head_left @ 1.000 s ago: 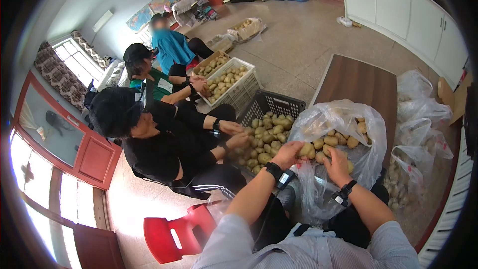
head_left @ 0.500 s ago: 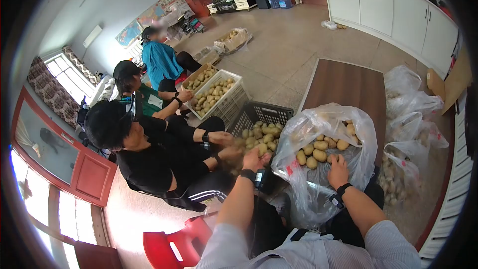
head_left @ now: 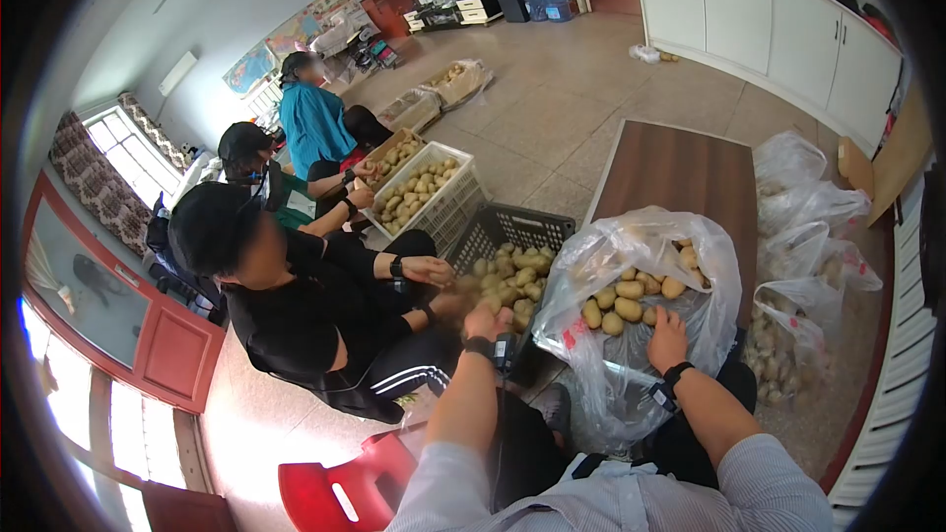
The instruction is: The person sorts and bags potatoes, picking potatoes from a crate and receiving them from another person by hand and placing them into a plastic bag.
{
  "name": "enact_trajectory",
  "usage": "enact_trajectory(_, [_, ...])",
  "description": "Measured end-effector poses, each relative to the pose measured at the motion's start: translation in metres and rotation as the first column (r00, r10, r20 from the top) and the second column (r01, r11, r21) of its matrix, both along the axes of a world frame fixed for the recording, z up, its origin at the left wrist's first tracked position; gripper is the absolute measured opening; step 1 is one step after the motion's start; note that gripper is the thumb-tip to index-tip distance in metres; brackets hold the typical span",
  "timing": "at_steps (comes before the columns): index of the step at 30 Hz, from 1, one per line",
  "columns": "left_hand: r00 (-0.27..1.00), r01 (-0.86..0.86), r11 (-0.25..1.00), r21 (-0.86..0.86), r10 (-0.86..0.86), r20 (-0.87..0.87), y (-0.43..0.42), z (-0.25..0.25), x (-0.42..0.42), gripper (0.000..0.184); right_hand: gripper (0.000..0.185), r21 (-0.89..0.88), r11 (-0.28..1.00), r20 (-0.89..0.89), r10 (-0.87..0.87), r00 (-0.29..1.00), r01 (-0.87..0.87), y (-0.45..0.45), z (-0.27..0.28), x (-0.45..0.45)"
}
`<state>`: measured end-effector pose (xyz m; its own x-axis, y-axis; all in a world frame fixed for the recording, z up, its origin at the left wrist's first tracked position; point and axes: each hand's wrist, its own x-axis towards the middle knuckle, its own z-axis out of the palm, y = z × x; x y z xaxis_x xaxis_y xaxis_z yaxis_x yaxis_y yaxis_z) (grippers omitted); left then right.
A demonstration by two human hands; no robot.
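My left hand (head_left: 486, 321) is low at the near end of a dark plastic crate (head_left: 552, 226), close against the potatoes (head_left: 507, 271) heaped in it. Its fingers are partly hidden, so I cannot see whether a potato is in them. My right hand (head_left: 668, 339) rests inside a clear plastic bag (head_left: 570, 298), fingers spread apart, with the fingertips beside a potato (head_left: 650, 315). More potatoes (head_left: 628, 309) lie in the bag behind that hand. A neighbouring person's hands (head_left: 429, 271) are at the crate's left side, one of them blurred.
The bag lies against a brown wooden table (head_left: 680, 172). More bags of potatoes (head_left: 788, 345) stand on the floor at right. A white crate (head_left: 448, 202) of potatoes is beyond the dark one. A red stool (head_left: 360, 478) is at lower left. Several people sit along the left.
My left hand has drawn down and slightly left, away from the potato it was at in the crate. My right hand stays in the bag. The neighbour's upper hand has shifted slightly.
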<state>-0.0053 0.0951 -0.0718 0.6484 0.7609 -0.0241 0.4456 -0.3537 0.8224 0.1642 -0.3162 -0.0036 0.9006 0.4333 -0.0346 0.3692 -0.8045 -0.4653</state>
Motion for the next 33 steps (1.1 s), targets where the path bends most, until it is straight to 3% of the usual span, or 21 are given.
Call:
enact_trajectory(2, [0.941, 0.105, 0.977, 0.184, -0.037, -0.337, -0.019, 0.047, -0.002, 0.031, 0.06, 0.027, 1.0, -0.01, -0.008, 1.0, 0.008, -0.001, -0.001, 0.002])
enact_trajectory(4, [0.771, 0.26, 0.913, 0.314, -0.001, -0.636, -0.028, 0.069, -0.005, 0.038, 0.06, 0.054, 0.998, -0.022, -0.015, 1.0, 0.017, -0.001, -0.001, 0.003])
enact_trajectory(7, [0.823, 0.352, 0.813, 0.465, -0.032, -0.568, -0.016, 0.045, -0.006, 0.032, 0.059, 0.074, 0.994, -0.026, -0.083, 0.996, 0.085, -0.001, -0.007, 0.009])
enact_trajectory(9, [0.832, 0.368, 0.786, 0.496, -0.041, -0.553, -0.016, 0.04, -0.004, 0.03, 0.057, 0.165, 0.981, 0.087, -0.12, 0.989, 0.105, 0.0, -0.014, 0.016])
enact_trajectory(12, [0.847, 0.414, 0.708, 0.572, -0.071, -0.526, -0.018, 0.033, 0.003, 0.027, 0.054, 0.296, 0.943, 0.04, -0.17, 0.985, 0.151, 0.0, -0.011, 0.021])
enact_trajectory(13, [0.918, 0.343, 0.77, 0.538, -0.154, -0.365, -0.015, 0.02, 0.005, 0.026, 0.054, 0.296, 0.943, 0.041, -0.17, 0.985, 0.15, 0.0, -0.012, 0.022])
enact_trajectory(14, [0.963, 0.24, 0.915, 0.324, -0.266, 0.038, -0.004, -0.011, 0.012, 0.025, 0.051, 0.382, 0.913, 0.055, -0.177, 0.983, 0.144, 0.0, -0.017, 0.026])
enact_trajectory(15, [0.88, 0.225, 0.974, 0.033, -0.218, 0.423, 0.0, -0.036, 0.018, 0.025, 0.049, 0.464, 0.875, 0.068, -0.186, 0.98, 0.134, 0.0, -0.024, 0.03])
enact_trajectory(16, [0.911, 0.22, 0.975, -0.013, -0.201, 0.36, -0.01, -0.018, 0.02, 0.023, 0.049, 0.465, 0.875, 0.069, -0.186, 0.98, 0.134, 0.001, -0.036, 0.035])
enact_trajectory(17, [0.938, 0.213, 0.975, -0.058, -0.188, 0.292, -0.021, 0.002, 0.022, 0.022, 0.045, 0.515, 0.82, -0.126, -0.216, 0.968, 0.25, 0.003, -0.048, 0.041])
enact_trajectory(18, [0.939, 0.339, 0.921, 0.189, -0.343, -0.013, -0.028, 0.018, 0.025, 0.021, 0.042, 0.538, 0.757, -0.318, -0.225, 0.921, 0.371, 0.004, -0.054, 0.044])
enact_trajectory(19, [0.908, 0.416, 0.863, 0.287, -0.377, -0.183, -0.041, 0.036, 0.027, 0.022, 0.042, 0.539, 0.756, -0.317, -0.225, 0.921, 0.37, 0.003, -0.039, 0.04])
enact_trajectory(20, [0.856, 0.502, 0.78, 0.372, -0.388, -0.342, -0.053, 0.055, 0.029, 0.024, 0.038, 0.556, 0.643, -0.607, -0.117, 0.786, 0.526, 0.002, -0.003, 0.028])
enact_trajectory(21, [0.965, 0.262, 0.922, -0.284, -0.257, 0.054, -0.074, 0.078, 0.032, 0.028, 0.036, 0.504, 0.535, -0.817, 0.043, 0.575, 0.678, 0.004, 0.019, 0.021])
enact_trajectory(22, [0.962, 0.146, 0.505, -0.851, 0.129, 0.241, -0.087, 0.09, 0.035, 0.034, 0.036, 0.506, 0.534, -0.816, 0.043, 0.576, 0.678, 0.006, 0.021, 0.021])
enact_trajectory(24, [0.961, 0.178, 0.483, -0.857, 0.102, 0.257, -0.099, 0.104, 0.04, 0.041, 0.027, 0.416, 0.513, -0.909, 0.232, 0.345, 0.751, 0.01, 0.023, 0.022])
enact_trajectory(28, [0.979, 0.181, 0.526, -0.831, -0.016, 0.203, -0.129, 0.136, 0.046, 0.047, 0.027, 0.49, 0.549, -0.869, 0.368, 0.33, 0.677, 0.031, 0.055, 0.006])
enact_trajectory(30, [0.986, 0.162, 0.478, -0.863, -0.11, 0.125, -0.14, 0.146, 0.049, 0.05, 0.029, 0.643, 0.583, -0.765, 0.519, 0.381, 0.497, 0.044, 0.048, 0.005])
enact_trajectory(31, [0.983, 0.16, 0.478, -0.864, -0.154, 0.097, -0.147, 0.154, 0.05, 0.053, 0.039, 0.607, 0.629, -0.793, 0.435, 0.427, 0.486, 0.048, 0.084, -0.009])
enact_trajectory(32, [0.983, 0.162, 0.479, -0.863, -0.156, 0.098, -0.15, 0.154, 0.052, 0.053, 0.039, 0.608, 0.627, -0.792, 0.435, 0.428, 0.487, 0.057, 0.089, -0.016])
enact_trajectory(33, [0.972, 0.172, 0.421, -0.89, -0.217, 0.085, -0.154, 0.155, 0.053, 0.053, 0.043, 0.642, 0.644, -0.751, 0.421, 0.509, 0.415, 0.064, 0.092, -0.022])
